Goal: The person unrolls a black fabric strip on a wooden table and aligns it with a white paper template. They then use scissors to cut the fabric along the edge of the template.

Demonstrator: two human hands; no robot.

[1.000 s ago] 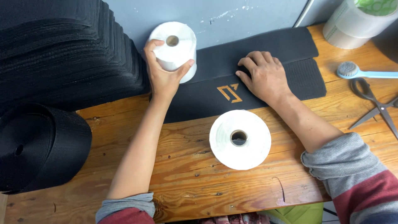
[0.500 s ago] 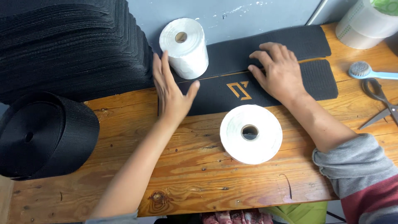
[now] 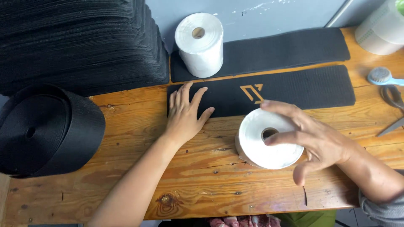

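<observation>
My left hand (image 3: 184, 115) lies flat, fingers spread, on the left end of a black elastic strip (image 3: 294, 89) with an orange emblem. A second black strip (image 3: 273, 51) lies behind it. My right hand (image 3: 313, 141) hovers with fingers apart over a white tape roll (image 3: 256, 145) lying flat on the wooden table (image 3: 139, 134), fingertips touching or just above its top. Another white roll (image 3: 200, 44) stands upright at the back, on the rear strip's left end.
A tall stack of black strips (image 3: 80, 42) fills the back left. A big coil of black webbing (image 3: 46, 130) sits at the left edge. Scissors (image 3: 393, 109) and a blue brush (image 3: 383, 76) lie at the right, a large white roll (image 3: 381, 31) at the back right.
My left hand let go of the upright roll and dropped flat onto the front strip's left end. My right hand left the strip and moved toward me over the flat roll.
</observation>
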